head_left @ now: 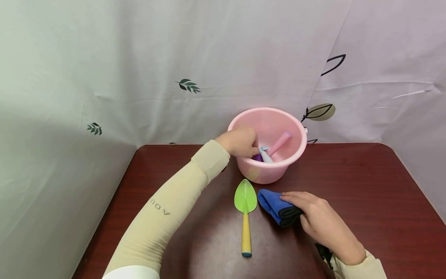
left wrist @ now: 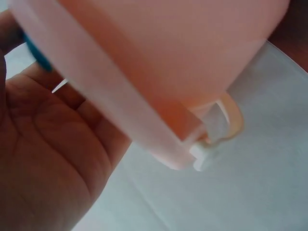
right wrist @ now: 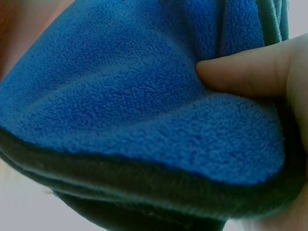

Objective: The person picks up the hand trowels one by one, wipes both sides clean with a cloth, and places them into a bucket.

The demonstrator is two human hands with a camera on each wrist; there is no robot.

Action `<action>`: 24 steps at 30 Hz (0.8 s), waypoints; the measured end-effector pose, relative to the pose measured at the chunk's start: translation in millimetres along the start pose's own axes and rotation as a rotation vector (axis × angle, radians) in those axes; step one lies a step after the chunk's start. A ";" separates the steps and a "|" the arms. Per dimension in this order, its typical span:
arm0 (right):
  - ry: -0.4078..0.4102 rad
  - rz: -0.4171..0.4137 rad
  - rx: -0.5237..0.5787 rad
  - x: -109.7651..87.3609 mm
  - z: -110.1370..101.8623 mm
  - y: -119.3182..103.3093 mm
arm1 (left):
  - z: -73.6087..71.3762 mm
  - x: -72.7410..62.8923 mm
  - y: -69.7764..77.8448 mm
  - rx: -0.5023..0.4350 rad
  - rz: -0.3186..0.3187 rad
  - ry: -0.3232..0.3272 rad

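Note:
My left hand (head_left: 242, 142) reaches over the rim into a pink bucket (head_left: 265, 176). Its fingers curl around a small teal-ended thing (left wrist: 37, 52), mostly hidden behind the rim in the left wrist view. Just under that hand, a bit of purple (head_left: 257, 157) shows inside the bucket. Beside it lie a pale blue-white piece (head_left: 266, 155) and a pink handle (head_left: 280, 144). My right hand (head_left: 322, 217) grips a folded blue cloth (head_left: 273, 203) with black edging, thumb and fingers on either side in the right wrist view.
A hand trowel (head_left: 246, 195) with a green blade and yellow handle lies on the dark red table (head_left: 362, 178), in front of the bucket and between my arms. A pale patterned curtain (head_left: 209, 58) hangs right behind the bucket and table.

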State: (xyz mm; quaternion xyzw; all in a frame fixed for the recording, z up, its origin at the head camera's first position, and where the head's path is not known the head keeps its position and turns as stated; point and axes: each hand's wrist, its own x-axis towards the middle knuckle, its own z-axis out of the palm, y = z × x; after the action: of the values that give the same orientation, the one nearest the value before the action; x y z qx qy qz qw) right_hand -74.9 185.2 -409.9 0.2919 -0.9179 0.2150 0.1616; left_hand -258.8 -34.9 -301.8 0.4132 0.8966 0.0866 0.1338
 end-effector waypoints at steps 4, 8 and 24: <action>0.003 -0.004 0.001 0.6 -0.4 0.4 | -2.7 -1.7 4.7 -0.045 0.021 -0.011; 0.008 -0.010 0.000 0.5 -0.5 1.0 | -5.5 -4.0 7.5 -0.066 0.022 -0.009; -0.029 0.034 0.019 0.2 -1.8 -0.2 | -0.5 -102.5 11.1 -0.195 -0.118 0.526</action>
State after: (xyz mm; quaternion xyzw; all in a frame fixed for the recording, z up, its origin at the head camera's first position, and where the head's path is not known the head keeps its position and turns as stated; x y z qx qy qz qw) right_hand -74.6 185.8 -408.1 0.2810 -0.9228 0.2221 0.1418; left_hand -187.2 -106.1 -281.2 0.3089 0.9104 0.2688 -0.0594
